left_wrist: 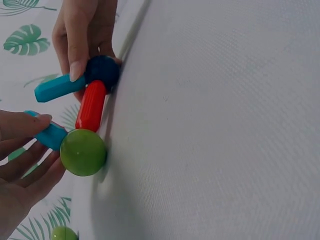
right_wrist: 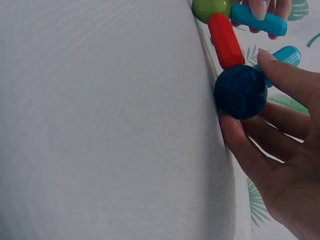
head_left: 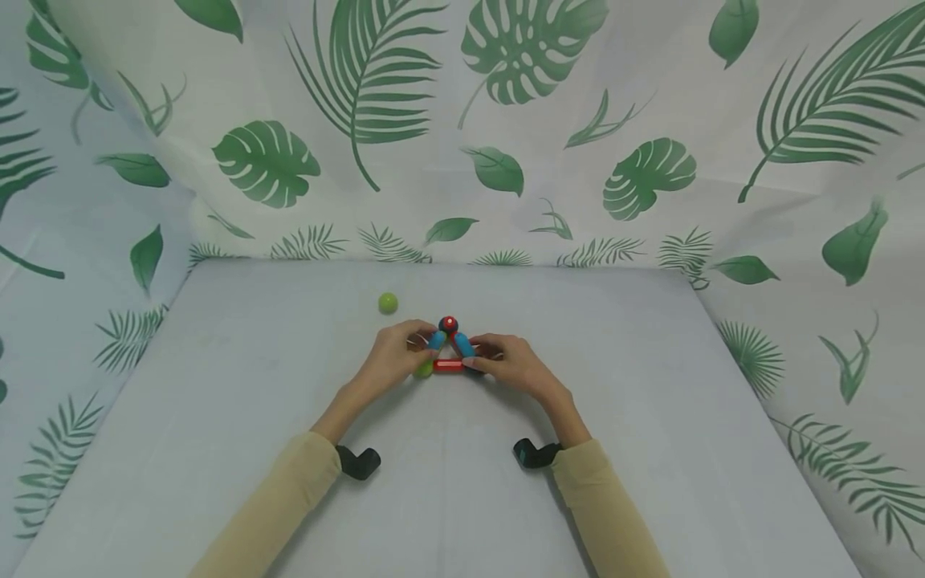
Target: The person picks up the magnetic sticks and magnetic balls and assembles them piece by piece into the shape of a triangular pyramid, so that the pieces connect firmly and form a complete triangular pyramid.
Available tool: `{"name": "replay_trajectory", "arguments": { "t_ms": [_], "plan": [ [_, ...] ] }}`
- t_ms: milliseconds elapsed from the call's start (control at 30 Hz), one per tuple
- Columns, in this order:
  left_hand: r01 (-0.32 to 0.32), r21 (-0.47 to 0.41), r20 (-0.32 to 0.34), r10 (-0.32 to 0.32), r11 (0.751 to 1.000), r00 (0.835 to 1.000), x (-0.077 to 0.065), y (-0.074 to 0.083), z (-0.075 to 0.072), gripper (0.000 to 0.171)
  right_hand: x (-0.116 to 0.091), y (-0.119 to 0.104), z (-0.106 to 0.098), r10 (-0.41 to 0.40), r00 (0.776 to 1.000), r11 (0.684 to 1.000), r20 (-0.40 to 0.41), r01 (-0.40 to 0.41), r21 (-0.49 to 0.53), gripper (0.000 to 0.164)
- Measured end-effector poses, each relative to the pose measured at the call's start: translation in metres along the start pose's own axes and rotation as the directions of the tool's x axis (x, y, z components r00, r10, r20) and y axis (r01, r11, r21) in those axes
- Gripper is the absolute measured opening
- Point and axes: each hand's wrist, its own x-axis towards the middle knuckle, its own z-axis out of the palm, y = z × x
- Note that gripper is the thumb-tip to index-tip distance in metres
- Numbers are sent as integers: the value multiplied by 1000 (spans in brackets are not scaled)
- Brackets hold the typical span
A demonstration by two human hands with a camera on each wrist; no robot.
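Observation:
Between both hands sits a magnetic-toy-like frame: a red rod [head_left: 448, 366] joins a green ball [left_wrist: 83, 152] at its left end to a dark blue ball [right_wrist: 241, 92] at its right. A blue rod rises from each ball. My left hand [head_left: 396, 351] pinches the left blue rod [left_wrist: 51, 136] between thumb and fingers. With my right hand [head_left: 511, 361] I pinch the right blue rod [right_wrist: 286, 57], fingertips also at the dark blue ball. In the head view a red-and-dark ball [head_left: 449, 324] shows between the rods' upper ends.
A loose green ball [head_left: 388, 303] lies on the white table [head_left: 448, 498], beyond my left hand. Leaf-printed cloth [head_left: 405, 193] stands behind the table and along its sides. Black wrist-camera mounts [head_left: 358, 463] sit at both cuffs.

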Motion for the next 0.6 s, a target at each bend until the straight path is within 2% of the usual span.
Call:
{"name": "replay_trajectory", "arguments": {
  "t_ms": [133,267,433,600],
  "plan": [
    [8,8,10,-8,1000,1000,-1,-2,-6,36,1,0,2,4,1000,1000,-6,-5,-4,48],
    [-5,41,-36,7,999,999,1,-5,-21,33,0,0,1,12,1000,1000,10,-12,-5,49],
    [-28,133,-128,46,991,991,17,-16,-43,26,0,4,-3,3,999,1000,34,-3,-5,53],
    [-10,181,-161,40,983,986,33,-29,-56,29,1,5,-4,-3,999,1000,50,4,-9,55]
  ]
}}
